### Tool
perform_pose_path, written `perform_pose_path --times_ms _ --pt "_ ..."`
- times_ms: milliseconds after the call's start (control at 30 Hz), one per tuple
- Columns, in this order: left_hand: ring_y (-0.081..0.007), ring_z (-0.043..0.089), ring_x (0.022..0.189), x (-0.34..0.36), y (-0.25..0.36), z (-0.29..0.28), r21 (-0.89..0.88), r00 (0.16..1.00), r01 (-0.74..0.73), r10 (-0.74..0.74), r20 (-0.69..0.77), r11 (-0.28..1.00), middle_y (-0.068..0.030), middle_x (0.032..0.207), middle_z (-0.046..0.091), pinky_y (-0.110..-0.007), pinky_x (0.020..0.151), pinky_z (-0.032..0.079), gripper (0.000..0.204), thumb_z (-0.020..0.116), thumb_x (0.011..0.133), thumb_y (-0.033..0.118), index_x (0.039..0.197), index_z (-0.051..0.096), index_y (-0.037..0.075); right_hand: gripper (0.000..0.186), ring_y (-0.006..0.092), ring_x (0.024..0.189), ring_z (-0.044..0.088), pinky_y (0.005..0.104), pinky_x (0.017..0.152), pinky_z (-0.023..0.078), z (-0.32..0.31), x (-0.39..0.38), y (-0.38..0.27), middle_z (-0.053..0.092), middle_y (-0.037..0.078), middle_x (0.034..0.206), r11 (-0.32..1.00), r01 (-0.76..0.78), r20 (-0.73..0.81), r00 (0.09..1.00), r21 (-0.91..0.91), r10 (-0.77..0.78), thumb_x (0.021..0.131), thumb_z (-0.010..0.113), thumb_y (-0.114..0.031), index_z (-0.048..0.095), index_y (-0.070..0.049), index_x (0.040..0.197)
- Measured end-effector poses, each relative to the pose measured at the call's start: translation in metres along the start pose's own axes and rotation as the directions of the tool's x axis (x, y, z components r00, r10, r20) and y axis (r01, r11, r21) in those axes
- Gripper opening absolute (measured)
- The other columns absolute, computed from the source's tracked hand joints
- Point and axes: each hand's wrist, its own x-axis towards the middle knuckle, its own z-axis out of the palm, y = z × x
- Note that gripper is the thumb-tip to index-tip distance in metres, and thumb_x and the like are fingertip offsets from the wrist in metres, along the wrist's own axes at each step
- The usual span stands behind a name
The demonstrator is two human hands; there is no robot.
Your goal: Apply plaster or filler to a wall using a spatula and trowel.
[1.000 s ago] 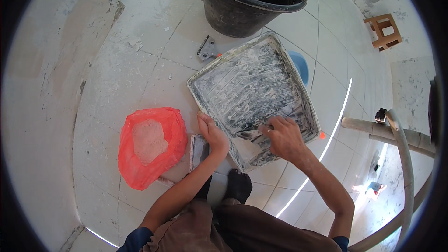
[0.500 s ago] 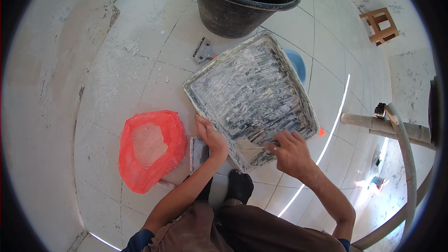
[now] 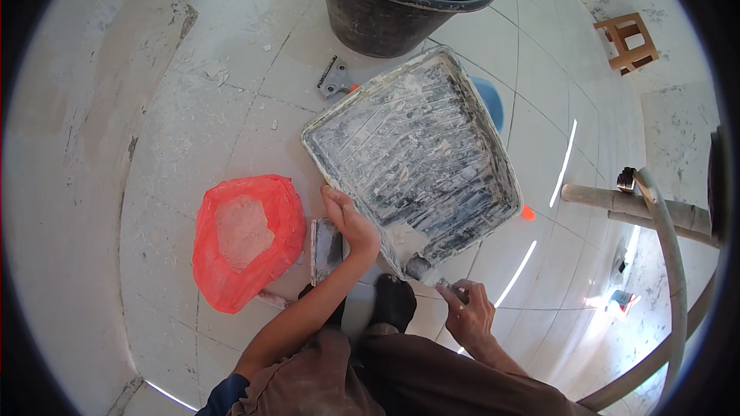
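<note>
My left hand point(image 3: 348, 222) grips the near-left rim of a square, ridged paint tray point(image 3: 412, 146) crusted with pale and dark residue. Pale material lies in its near corner. My right hand point(image 3: 469, 310) is closed on a putty knife point(image 3: 420, 268), whose blade is at that near corner. Beside my left hand lie a rectangular metal plastering tool point(image 3: 326, 254) and, farther left, a red plastic bag point(image 3: 208, 239) holding pale powder. A grey metal tool point(image 3: 334, 77) lies above the tray, partly hidden. An orange handle end point(image 3: 529, 213) pokes out at the tray's right.
A black bucket point(image 3: 385, 31) stands beyond the tray, a blue container point(image 3: 491, 100) partly beneath it. A brown stool point(image 3: 626, 42) is at upper right, bamboo poles point(image 3: 617, 202) at right, a wall point(image 3: 69, 162) at left. My feet point(image 3: 393, 300) are below the tray on tiles.
My right hand has moved down from inside the tray to beside its near edge, carrying the putty knife. The tray has shifted slightly up and left, with my left hand still on it.
</note>
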Motion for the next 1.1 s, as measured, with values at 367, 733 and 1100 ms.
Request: perform_pose_path --times_ms 367,733,1100 --pt "-0.0212 0.048 0.113 0.002 -0.007 0.000 -0.030 0.999 -0.016 0.017 0.027 0.999 -0.0143 0.120 0.053 -0.034 0.106 0.034 0.044 0.030 0.113 0.034 0.128 0.046 -0.003 0.045 0.0215 0.078 0.062 0.0350 0.063 0.053 -0.060 0.009 0.017 0.064 0.006 0.090 0.957 -0.162 -0.049 0.983 0.242 0.179 0.071 0.067 0.010 0.076 -0.016 0.106" --pt "-0.0190 0.047 0.105 0.012 -0.011 -0.005 -0.008 0.998 -0.045 0.046 0.043 0.999 -0.0113 0.111 0.052 -0.032 0.102 0.036 0.043 0.030 0.113 0.033 0.126 0.048 -0.003 0.035 0.0295 0.090 0.065 0.0435 0.076 0.050 -0.018 0.163 0.056 0.066 0.008 0.091 0.988 0.139 0.119 0.982 0.064 -0.146 0.075 0.065 0.003 0.077 -0.013 0.104" --pt "-0.0213 0.047 0.110 0.017 -0.009 -0.008 0.010 0.992 -0.096 0.095 0.081 0.995 -0.0131 0.117 0.052 -0.032 0.106 0.033 0.046 0.032 0.113 0.034 0.130 0.048 -0.006 0.041 0.0292 0.089 0.065 0.0432 0.075 0.052 0.022 0.149 0.026 0.065 0.008 0.092 0.982 0.176 0.091 0.979 0.067 -0.182 0.070 0.067 0.004 0.078 -0.017 0.103"
